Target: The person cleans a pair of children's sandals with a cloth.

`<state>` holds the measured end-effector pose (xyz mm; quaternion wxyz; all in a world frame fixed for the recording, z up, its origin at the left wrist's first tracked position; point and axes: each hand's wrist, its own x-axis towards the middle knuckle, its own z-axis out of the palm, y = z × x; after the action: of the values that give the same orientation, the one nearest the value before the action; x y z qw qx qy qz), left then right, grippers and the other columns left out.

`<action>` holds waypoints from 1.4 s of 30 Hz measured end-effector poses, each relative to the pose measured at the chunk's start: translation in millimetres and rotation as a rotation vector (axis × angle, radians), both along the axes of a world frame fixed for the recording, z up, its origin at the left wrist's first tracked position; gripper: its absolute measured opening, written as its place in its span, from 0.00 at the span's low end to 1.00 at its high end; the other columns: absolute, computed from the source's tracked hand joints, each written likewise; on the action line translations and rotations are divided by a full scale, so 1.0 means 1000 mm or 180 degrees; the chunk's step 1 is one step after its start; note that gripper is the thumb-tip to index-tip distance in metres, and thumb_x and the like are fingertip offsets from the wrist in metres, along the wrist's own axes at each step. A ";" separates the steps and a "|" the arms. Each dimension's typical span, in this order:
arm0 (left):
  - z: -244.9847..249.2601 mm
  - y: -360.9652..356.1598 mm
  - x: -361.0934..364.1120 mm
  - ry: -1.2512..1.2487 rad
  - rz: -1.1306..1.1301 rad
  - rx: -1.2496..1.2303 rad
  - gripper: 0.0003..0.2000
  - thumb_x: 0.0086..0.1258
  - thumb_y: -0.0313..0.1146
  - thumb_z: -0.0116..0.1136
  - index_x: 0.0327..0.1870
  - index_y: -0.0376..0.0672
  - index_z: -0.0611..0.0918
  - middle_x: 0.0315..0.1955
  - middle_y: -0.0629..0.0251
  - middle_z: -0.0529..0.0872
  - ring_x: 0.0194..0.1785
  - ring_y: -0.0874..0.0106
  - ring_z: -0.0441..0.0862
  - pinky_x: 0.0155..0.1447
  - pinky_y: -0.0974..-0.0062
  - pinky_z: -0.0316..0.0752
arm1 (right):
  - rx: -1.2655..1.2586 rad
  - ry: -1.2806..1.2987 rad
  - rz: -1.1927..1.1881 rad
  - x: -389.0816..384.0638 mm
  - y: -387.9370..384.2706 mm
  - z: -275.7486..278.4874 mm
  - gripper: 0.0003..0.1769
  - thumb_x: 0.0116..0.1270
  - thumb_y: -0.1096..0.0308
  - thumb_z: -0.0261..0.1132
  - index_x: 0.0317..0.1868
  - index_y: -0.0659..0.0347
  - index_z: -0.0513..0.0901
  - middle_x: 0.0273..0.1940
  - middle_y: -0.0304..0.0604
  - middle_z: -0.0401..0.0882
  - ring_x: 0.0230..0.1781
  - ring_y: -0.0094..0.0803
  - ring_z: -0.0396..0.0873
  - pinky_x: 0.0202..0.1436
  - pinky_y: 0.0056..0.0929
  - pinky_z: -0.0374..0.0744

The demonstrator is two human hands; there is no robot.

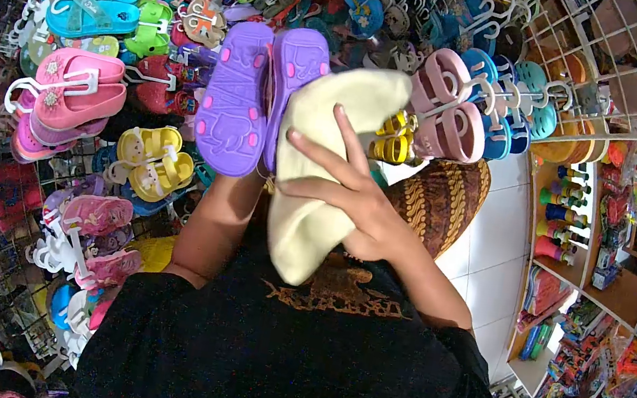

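Observation:
A pair of purple children's sandals is up in front of me, with the patterned soles and their pink dots facing me. My left forearm runs up behind them, and the sandals cover my left hand and its fingers. Against the right-hand sandal lies a cream cloth, bunched and folded. My right hand grips this cloth, its fingers spread across the front and pressing it toward the sandal. Just beyond the cloth hang small yellow-and-dark sandals.
Wire racks full of hanging children's footwear surround me, including pink shoes, yellow clogs and pale pink sandals. A brown batik-patterned cloth is behind my right forearm. Shelves of goods stand at right beyond white floor tiles.

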<state>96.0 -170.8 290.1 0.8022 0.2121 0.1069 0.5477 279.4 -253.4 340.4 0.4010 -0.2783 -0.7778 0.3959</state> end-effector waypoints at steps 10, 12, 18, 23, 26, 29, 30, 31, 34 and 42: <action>-0.007 0.013 -0.009 -0.0334 -0.0057 -0.0021 0.32 0.71 0.56 0.55 0.70 0.46 0.71 0.60 0.58 0.75 0.65 0.55 0.71 0.71 0.53 0.67 | -0.2779 0.3593 -0.0194 0.074 -0.017 0.007 0.27 0.73 0.62 0.62 0.68 0.67 0.70 0.57 0.51 0.81 0.58 0.43 0.81 0.61 0.47 0.81; -0.006 0.010 -0.007 -0.0259 -0.0091 -0.0013 0.31 0.71 0.56 0.55 0.69 0.46 0.71 0.60 0.58 0.75 0.65 0.55 0.71 0.71 0.53 0.67 | -0.2744 0.3470 0.0159 0.077 -0.013 0.012 0.26 0.73 0.64 0.62 0.67 0.66 0.71 0.55 0.49 0.82 0.56 0.41 0.82 0.60 0.45 0.81; 0.003 -0.020 0.003 0.0216 -0.0219 0.0019 0.31 0.71 0.56 0.55 0.69 0.46 0.72 0.59 0.58 0.76 0.64 0.55 0.72 0.70 0.52 0.68 | -0.1679 0.1267 -0.2731 0.023 0.028 0.036 0.23 0.78 0.60 0.60 0.64 0.69 0.74 0.56 0.46 0.81 0.55 0.33 0.78 0.61 0.34 0.74; -0.002 -0.022 0.016 0.0367 -0.0262 -0.0024 0.31 0.71 0.56 0.55 0.69 0.45 0.72 0.59 0.58 0.76 0.64 0.55 0.73 0.70 0.52 0.68 | 0.1220 -0.0838 -0.2049 0.004 0.034 0.012 0.32 0.63 0.63 0.67 0.68 0.61 0.74 0.68 0.61 0.69 0.70 0.56 0.66 0.73 0.50 0.64; -0.007 -0.014 0.012 0.0221 -0.0358 -0.0088 0.31 0.71 0.56 0.55 0.69 0.45 0.72 0.58 0.58 0.76 0.63 0.55 0.73 0.70 0.52 0.69 | 0.0555 -0.0683 -0.1473 -0.017 0.021 0.015 0.51 0.46 0.54 0.75 0.75 0.41 0.67 0.79 0.53 0.51 0.75 0.66 0.54 0.74 0.61 0.60; -0.011 -0.006 0.003 -0.0110 -0.0536 -0.0177 0.31 0.71 0.57 0.55 0.68 0.45 0.72 0.58 0.58 0.76 0.63 0.54 0.73 0.69 0.52 0.69 | 0.0420 -0.0848 -0.1430 -0.021 0.016 0.009 0.52 0.47 0.57 0.76 0.76 0.40 0.65 0.79 0.53 0.52 0.72 0.62 0.60 0.72 0.56 0.65; -0.011 -0.002 -0.001 -0.0267 -0.0612 -0.0231 0.31 0.71 0.57 0.55 0.68 0.45 0.73 0.58 0.58 0.77 0.63 0.54 0.73 0.69 0.52 0.69 | 0.0275 -0.0942 -0.1303 -0.019 0.013 0.012 0.51 0.49 0.60 0.75 0.76 0.40 0.66 0.78 0.52 0.53 0.70 0.61 0.62 0.71 0.54 0.67; -0.014 0.000 -0.004 -0.0386 -0.0688 -0.0279 0.31 0.71 0.57 0.55 0.68 0.45 0.73 0.58 0.58 0.77 0.63 0.54 0.73 0.69 0.52 0.69 | 0.0130 -0.1031 -0.1169 -0.017 0.010 0.013 0.49 0.50 0.63 0.75 0.75 0.41 0.67 0.78 0.52 0.53 0.69 0.59 0.64 0.71 0.52 0.68; -0.024 0.013 -0.013 -0.1021 -0.0976 -0.0583 0.31 0.71 0.57 0.55 0.68 0.45 0.73 0.57 0.57 0.77 0.63 0.54 0.74 0.69 0.52 0.70 | -0.0035 -0.1072 -0.0889 -0.014 -0.002 0.007 0.46 0.51 0.74 0.72 0.73 0.44 0.71 0.77 0.54 0.55 0.68 0.56 0.67 0.70 0.44 0.69; -0.013 0.014 -0.017 -0.0745 -0.0672 -0.0229 0.30 0.70 0.57 0.55 0.66 0.45 0.74 0.60 0.55 0.76 0.60 0.54 0.76 0.63 0.50 0.75 | 0.0370 0.0088 -0.1464 0.028 0.009 0.016 0.28 0.63 0.67 0.60 0.66 0.55 0.79 0.72 0.58 0.65 0.73 0.53 0.67 0.74 0.44 0.66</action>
<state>78.5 -157.2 276.6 0.8694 0.1281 0.0094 0.4772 306.9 -244.5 356.1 0.5066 -0.4191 -0.7099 0.2525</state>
